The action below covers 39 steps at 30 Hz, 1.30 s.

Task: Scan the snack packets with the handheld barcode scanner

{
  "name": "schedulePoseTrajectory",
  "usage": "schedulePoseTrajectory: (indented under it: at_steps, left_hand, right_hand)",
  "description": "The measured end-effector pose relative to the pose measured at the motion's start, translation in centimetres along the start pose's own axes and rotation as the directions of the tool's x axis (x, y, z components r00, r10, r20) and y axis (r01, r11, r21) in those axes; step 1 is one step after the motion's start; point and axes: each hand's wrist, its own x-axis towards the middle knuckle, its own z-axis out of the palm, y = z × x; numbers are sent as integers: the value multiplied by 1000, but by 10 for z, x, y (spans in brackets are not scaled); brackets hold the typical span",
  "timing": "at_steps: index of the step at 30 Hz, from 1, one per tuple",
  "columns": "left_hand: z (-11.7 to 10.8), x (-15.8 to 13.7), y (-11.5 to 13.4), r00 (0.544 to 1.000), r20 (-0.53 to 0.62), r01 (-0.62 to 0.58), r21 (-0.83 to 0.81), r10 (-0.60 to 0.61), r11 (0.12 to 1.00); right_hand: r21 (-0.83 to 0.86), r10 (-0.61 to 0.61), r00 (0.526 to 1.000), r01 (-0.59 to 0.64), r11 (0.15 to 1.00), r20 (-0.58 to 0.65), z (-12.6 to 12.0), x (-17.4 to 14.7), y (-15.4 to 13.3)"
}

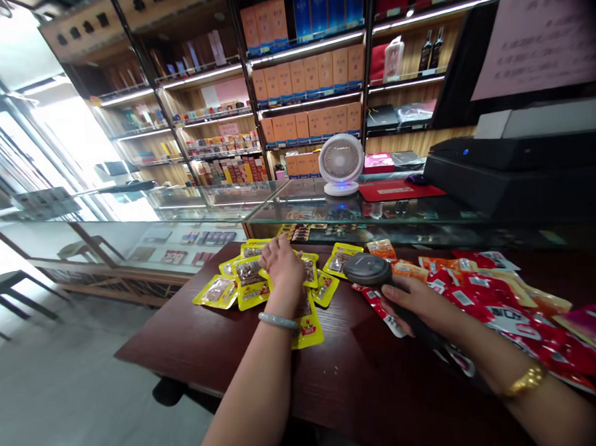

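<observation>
My left hand (282, 267) reaches over a pile of yellow snack packets (250, 272), palm down and touching them. Its fingers look somewhat apart, with the fingertips partly turned away from view. One more yellow packet (310, 332) lies under the wrist, which wears a pale bangle (278, 320). In my right hand (417, 303) is a black handheld barcode scanner (368, 269), its handle wrapped by my fingers and its head angled left toward the yellow packets. Red snack packets (502, 309) are heaped beside and beyond my right forearm, with some orange packets (445, 265) among them.
The dark wooden table (194, 345) ends at the left. Behind it stand glass display counters (217, 214), carrying a white fan (341, 161) and a red mat (401, 189). A black machine (520, 171) stands at right. Stools (11, 284) are on the far left.
</observation>
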Motion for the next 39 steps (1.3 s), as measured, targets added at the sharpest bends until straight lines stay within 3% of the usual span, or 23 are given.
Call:
schedulePoseTrajectory:
  at_steps: [2,5,9,15,19,24,27,34,39]
  left_hand:
    - [8,-10,11,985,42,-162,-49,164,986]
    - [24,-26,29,915,192,-349,-62,355,935]
    - [42,-23,42,890,327,-350,45,317,936]
    - [50,13,54,807,530,-310,4,261,951]
    - [45,18,53,823,514,-256,-44,242,966]
    - [41,3,40,898,392,-97,-271,202,958]
    - [39,-9,34,922,360,-27,-312,144,950]
    - [33,-24,31,928,275,-129,-393,250,911]
    - [21,-19,26,930,313,-96,-307,195,947]
  right_hand:
    - [23,-16,1000,17,1000,-24,-3,2,1]
    - [65,-18,999,21,998,-43,-5,5,1]
    - [60,-20,998,23,998,-53,-5,8,1]
    - [43,-54,998,55,998,-39,-4,10,3]
    - [53,-56,998,57,997,-35,-3,8,-1]
    - [76,-71,997,71,995,-12,3,4,-5]
    - [100,-49,998,45,994,39,7,4,-2]
    - [134,-33,997,23,991,74,9,5,6]
    - [126,-24,997,14,992,78,9,2,1]
